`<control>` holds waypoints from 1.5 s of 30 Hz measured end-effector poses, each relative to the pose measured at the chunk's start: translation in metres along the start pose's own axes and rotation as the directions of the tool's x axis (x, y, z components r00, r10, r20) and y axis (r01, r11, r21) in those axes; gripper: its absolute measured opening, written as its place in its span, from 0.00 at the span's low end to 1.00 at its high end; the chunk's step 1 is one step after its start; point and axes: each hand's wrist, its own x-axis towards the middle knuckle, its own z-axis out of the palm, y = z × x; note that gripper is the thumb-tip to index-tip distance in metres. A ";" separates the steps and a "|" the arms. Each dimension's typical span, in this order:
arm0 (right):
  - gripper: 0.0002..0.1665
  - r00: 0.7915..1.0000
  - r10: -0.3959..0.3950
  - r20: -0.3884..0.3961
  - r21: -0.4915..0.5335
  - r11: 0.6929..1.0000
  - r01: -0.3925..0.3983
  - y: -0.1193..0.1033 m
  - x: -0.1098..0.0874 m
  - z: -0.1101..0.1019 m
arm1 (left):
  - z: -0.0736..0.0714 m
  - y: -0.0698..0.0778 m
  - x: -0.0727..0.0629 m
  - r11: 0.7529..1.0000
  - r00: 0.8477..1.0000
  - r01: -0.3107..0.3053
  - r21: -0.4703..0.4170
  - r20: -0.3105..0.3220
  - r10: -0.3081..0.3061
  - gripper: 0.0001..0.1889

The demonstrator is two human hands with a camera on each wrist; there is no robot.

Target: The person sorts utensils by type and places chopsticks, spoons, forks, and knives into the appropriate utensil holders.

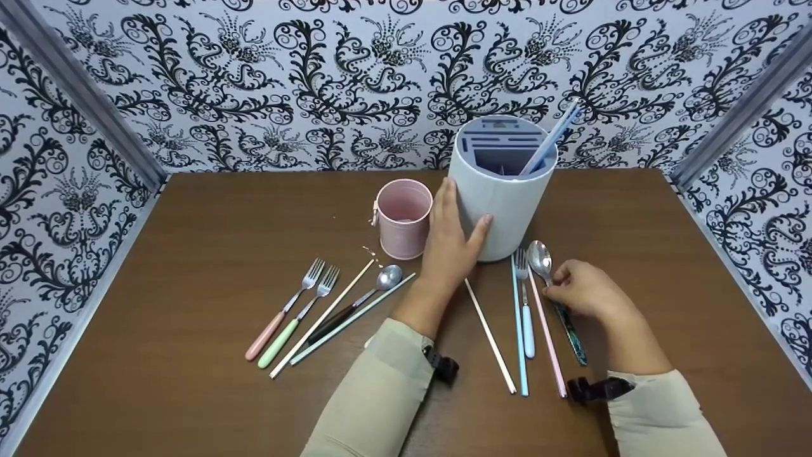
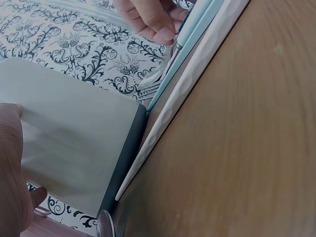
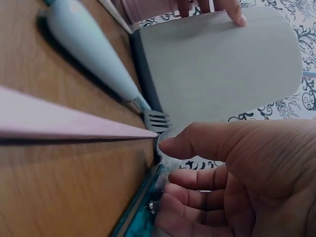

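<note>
A white cylindrical utensil holder (image 1: 501, 212) with a grey slotted top stands at the back, with two pale chopsticks (image 1: 552, 136) leaning inside it. My left hand (image 1: 453, 235) rests against its left side, fingers stretched upward and thumb across the front. At the right, my right hand (image 1: 587, 289) has thumb and forefinger at the neck of a metal spoon (image 1: 539, 257); its dark green patterned handle (image 3: 140, 205) lies along the table. Beside this spoon lie a pink chopstick (image 1: 549, 336), a blue-handled fork (image 1: 528, 330) and a blue chopstick (image 1: 519, 336).
A pink cup (image 1: 404, 238) stands left of the holder. Further left lie a pink-handled fork (image 1: 266, 334), a green-handled fork (image 1: 279, 343), a dark-handled spoon (image 1: 333, 324) and two chopsticks. A white chopstick (image 1: 490, 336) lies between my forearms. Patterned walls (image 1: 304, 82) enclose the table.
</note>
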 end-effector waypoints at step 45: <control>0.16 0.999 0.009 -0.041 -0.030 1.000 -0.010 0.001 0.005 0.000 | 0.001 -0.001 0.000 1.000 1.000 -0.011 0.001 -0.008 0.011 0.45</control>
